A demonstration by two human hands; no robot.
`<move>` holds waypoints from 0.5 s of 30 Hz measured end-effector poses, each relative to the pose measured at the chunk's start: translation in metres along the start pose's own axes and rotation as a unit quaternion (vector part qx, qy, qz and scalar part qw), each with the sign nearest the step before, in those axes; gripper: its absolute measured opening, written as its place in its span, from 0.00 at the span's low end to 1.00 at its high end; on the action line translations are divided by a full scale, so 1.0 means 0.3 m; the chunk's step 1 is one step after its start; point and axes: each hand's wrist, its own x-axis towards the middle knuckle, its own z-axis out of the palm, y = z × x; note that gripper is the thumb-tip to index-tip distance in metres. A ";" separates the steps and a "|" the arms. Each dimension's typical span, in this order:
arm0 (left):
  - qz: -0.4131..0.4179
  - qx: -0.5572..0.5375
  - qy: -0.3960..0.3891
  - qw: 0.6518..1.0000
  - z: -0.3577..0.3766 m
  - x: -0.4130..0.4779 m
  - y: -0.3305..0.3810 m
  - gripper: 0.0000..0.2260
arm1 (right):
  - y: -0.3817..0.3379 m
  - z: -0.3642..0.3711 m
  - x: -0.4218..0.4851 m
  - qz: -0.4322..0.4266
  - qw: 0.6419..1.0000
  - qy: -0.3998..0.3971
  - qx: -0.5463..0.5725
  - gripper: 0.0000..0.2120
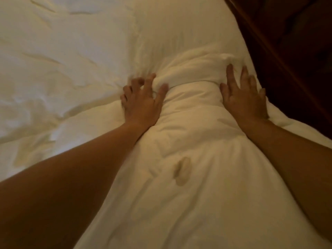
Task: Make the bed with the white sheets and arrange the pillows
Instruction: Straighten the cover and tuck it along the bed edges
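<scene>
As I look down through the head camera, the white sheet point(59, 51) fills most of my view, spread across the mattress on the left with shallow creases running through it. Over it, from the bottom edge up to the middle, lies the white duvet point(190, 144), bunched into a thick ridge that narrows toward a rolled fold at its far end. Beyond that fold a white pillow point(181, 27) sits at the top of the bed, touching the duvet. Dark wood point(294, 54) runs down the right side, just beside the bedding. Both my bare forearms reach in from the bottom corners. My right hand point(246, 101) lies flat on the right flank of the duvet, fingers straight and spread, pressing into it and grasping nothing. My left hand point(142, 103) is on the left flank, slightly blurred, fingers bent and thumb set against the rolled fold, clutching the cloth. A small brownish mark point(181, 172) shows on the duvet between my arms
</scene>
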 end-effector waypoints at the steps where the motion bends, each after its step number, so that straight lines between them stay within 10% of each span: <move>1: 0.000 -0.004 0.012 1.000 0.011 0.002 -0.005 0.26 | 0.004 0.010 0.009 -0.001 1.000 0.002 -0.001 0.28; 11: -0.017 -0.089 -0.058 0.994 -0.076 0.053 -0.014 0.18 | -0.016 -0.109 0.081 0.019 0.988 -0.154 -0.013 0.30; 15: -0.029 -0.140 -0.045 0.989 -0.188 0.076 0.011 0.11 | -0.133 -0.292 0.027 -0.008 0.999 0.036 -0.002 0.30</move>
